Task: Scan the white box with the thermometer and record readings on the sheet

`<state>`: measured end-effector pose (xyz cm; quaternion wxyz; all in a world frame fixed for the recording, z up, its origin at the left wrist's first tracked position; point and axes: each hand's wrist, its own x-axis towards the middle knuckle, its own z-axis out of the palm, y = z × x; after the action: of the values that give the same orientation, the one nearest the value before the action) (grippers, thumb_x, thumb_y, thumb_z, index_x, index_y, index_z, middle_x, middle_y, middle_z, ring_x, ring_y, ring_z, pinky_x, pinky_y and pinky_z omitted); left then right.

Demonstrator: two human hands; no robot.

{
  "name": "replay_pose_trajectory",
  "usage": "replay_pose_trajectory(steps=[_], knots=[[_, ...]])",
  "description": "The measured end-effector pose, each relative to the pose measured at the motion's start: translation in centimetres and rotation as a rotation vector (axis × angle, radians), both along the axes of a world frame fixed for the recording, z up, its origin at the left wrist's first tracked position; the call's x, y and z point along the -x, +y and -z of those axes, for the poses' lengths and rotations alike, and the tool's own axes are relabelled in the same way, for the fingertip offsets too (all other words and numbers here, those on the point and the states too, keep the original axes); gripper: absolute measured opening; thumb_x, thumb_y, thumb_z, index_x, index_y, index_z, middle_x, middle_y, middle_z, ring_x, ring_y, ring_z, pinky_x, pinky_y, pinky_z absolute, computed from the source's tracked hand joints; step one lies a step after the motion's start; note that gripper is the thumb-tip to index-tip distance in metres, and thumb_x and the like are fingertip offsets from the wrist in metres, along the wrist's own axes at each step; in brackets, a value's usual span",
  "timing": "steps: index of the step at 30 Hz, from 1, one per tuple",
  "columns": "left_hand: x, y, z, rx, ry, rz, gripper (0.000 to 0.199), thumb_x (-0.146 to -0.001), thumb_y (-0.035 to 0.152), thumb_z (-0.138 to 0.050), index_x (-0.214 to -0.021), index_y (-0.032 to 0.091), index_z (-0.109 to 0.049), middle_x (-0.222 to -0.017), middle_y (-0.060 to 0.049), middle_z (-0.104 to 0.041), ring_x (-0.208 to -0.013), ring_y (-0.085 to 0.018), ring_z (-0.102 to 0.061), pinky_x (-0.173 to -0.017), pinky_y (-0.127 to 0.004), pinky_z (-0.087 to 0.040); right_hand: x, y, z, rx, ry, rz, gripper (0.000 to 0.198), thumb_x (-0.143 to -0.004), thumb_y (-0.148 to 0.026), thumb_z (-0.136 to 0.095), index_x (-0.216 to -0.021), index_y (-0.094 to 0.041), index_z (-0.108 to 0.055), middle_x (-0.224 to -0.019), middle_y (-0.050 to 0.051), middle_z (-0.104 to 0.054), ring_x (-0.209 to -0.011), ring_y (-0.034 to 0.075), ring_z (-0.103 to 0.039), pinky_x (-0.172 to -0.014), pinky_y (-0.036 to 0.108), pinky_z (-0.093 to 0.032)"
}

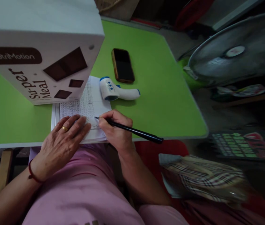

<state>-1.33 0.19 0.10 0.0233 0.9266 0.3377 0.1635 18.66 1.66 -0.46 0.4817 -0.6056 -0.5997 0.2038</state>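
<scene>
My right hand (118, 129) grips a black pen (137, 132), its tip touching the written sheet of paper (92, 93). Flat on the lower left of that sheet lies my left hand (68, 132), fingers stretched out, with a gold ring and a red cord at the wrist. Rows of small handwriting cover much of the page. A white and blue infrared thermometer (119, 90) rests partly over the paper's upper right edge. Part of the sheet's upper left is hidden behind a tall white carton (62, 50) printed "NutriMotion Su-per Meal".
A smartphone (123, 65) lies on the green table (160, 93) beyond the thermometer. At the right stands a large fan (235, 51). Checked cloth (207, 175) is draped over a red seat (169, 148) on my right. The table's near edge runs just before my body.
</scene>
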Motion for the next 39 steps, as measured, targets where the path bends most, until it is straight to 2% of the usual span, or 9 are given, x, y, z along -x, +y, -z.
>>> replay_pose_trajectory(steps=[5,11,17,31,36,39], knots=[[0.06,-0.05,-0.05,0.007,0.007,-0.002,0.044,-0.098,0.013,-0.054,-0.142,0.014,-0.052,-0.147,-0.010,-0.050,-0.136,-0.028,-0.044,-0.116,-0.047,-0.040,0.00,-0.03,-0.25,0.044,-0.007,0.015,0.012,-0.072,-0.026,-0.057,-0.062,-0.019,-0.058,-0.052,-0.003,-0.056,-0.046,0.010,-0.048,-0.048,0.022,-0.043],[0.02,-0.03,-0.03,0.006,-0.003,0.002,0.042,-0.098,0.013,-0.053,-0.140,0.013,-0.053,-0.146,-0.011,-0.050,-0.136,-0.029,-0.045,-0.115,-0.047,-0.041,-0.03,-0.09,-0.16,0.030,0.020,0.059,0.012,-0.073,-0.027,-0.058,-0.064,-0.019,-0.060,-0.052,-0.003,-0.055,-0.046,0.010,-0.048,-0.046,0.022,-0.041],[0.04,-0.09,-0.11,0.002,0.012,-0.007,0.043,-0.098,0.013,-0.054,-0.141,0.014,-0.053,-0.146,-0.010,-0.050,-0.136,-0.029,-0.045,-0.115,-0.048,-0.041,-0.06,-0.05,0.02,0.022,0.028,0.009,0.012,-0.074,-0.027,-0.059,-0.065,-0.018,-0.062,-0.053,-0.003,-0.058,-0.047,0.010,-0.051,-0.048,0.022,-0.043],[0.02,0.05,-0.08,-0.009,-0.003,-0.001,0.041,-0.099,0.013,-0.051,-0.140,0.014,-0.054,-0.145,-0.011,-0.051,-0.135,-0.028,-0.047,-0.114,-0.048,-0.043,0.00,0.08,-0.09,0.052,-0.001,0.011,0.012,-0.074,-0.028,-0.058,-0.065,-0.019,-0.061,-0.053,-0.003,-0.058,-0.047,0.011,-0.051,-0.049,0.023,-0.045],[0.07,-0.03,0.07,0.015,-0.008,0.002,0.044,-0.097,0.012,-0.054,-0.141,0.013,-0.053,-0.147,-0.011,-0.050,-0.137,-0.029,-0.044,-0.115,-0.048,-0.041,-0.18,-0.32,-0.09,-0.005,-0.006,0.033,0.013,-0.078,-0.027,-0.059,-0.069,-0.019,-0.063,-0.055,-0.004,-0.058,-0.047,0.010,-0.050,-0.048,0.022,-0.042],[0.03,-0.05,0.11,0.022,-0.003,0.002,0.044,-0.096,0.012,-0.055,-0.140,0.013,-0.053,-0.146,-0.011,-0.050,-0.136,-0.029,-0.044,-0.115,-0.048,-0.041,-0.78,-0.27,-0.55,-0.120,-0.113,-0.037,0.009,-0.085,-0.023,-0.060,-0.081,-0.019,-0.066,-0.068,-0.001,-0.065,-0.058,0.012,-0.058,-0.058,0.024,-0.049]])
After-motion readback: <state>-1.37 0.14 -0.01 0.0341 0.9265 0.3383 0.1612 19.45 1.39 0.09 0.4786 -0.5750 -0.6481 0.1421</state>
